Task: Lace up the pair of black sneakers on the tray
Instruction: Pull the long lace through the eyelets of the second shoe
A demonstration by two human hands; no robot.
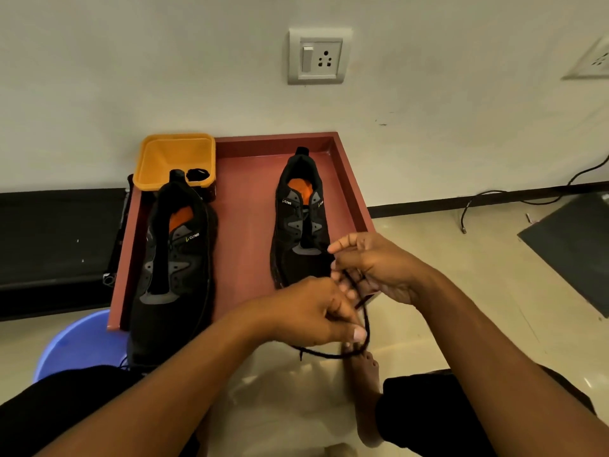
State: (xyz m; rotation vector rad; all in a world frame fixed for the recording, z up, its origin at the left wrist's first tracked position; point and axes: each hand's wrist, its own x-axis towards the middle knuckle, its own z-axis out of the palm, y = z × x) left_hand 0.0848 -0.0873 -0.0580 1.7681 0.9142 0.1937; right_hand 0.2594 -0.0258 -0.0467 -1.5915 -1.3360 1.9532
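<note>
At the near left a blue tub (82,341) stood on the floor, partly under the corner of the red tray (244,225). The left sneaker (171,268) lay along the tray's left side, unlaced, heel toward the wall and toe overhanging the near edge. An orange bin (164,156) sat on the far left corner, and a bundled second lace (197,175) lay in it. The right sneaker (301,219) lay right of centre on the tray, also unlaced. Its long axis ran near to far, with the toe pointing at the person. Both hands worked just off that toe. The left hand (313,311) sat nearer and lower, fingers curled, pinching the black lace (329,355) between thumb and fingertips; a slack loop of it hung below, over the floor. The right hand (379,268) was raised at the toe's right edge, fingers curled about the same lace and forefinger extended toward the shoe. Contact with the upper could not be confirmed. In my judgement threading had not begun. The lowest eyelets lay just far and left of the right hand, so that hand was the nearer one to feed a lace end. A short reach along the shoe's axis would be required.
</note>
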